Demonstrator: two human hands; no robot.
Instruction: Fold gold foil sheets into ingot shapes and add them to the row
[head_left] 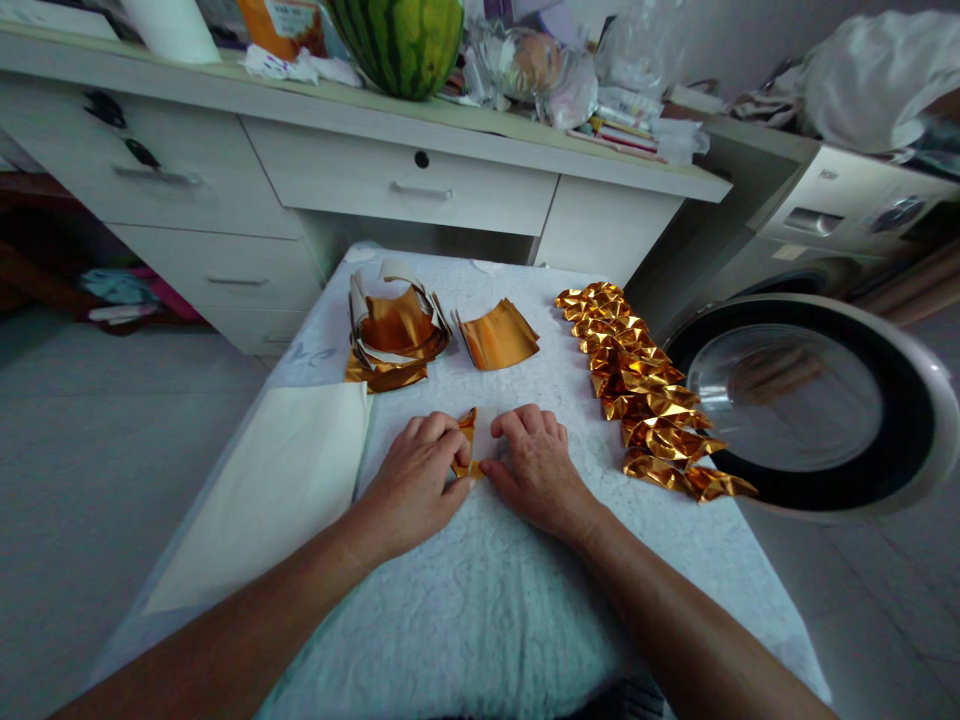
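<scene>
A small piece of gold foil paper (pixel 466 432) lies on the cloth-covered table between my hands. My left hand (pixel 424 475) has its fingers closed on the foil's left side. My right hand (pixel 536 465) rests just right of it, fingers bent and spread, thumb tip near the foil's lower corner. Beyond them sits a short stack of curved gold sheets (pixel 499 335). To its left, more gold sheets (pixel 397 322) stand inside a ring of pale paper strips. Rows of folded gold foil shapes (pixel 637 385) run along the table's right side.
White paper (pixel 262 500) covers the table's left part. Behind the table (pixel 450 620) stands a drawer counter (pixel 480 195) with a watermelon (pixel 401 40) and plastic bags. A washing machine's round door (pixel 802 400) hangs open at the right edge.
</scene>
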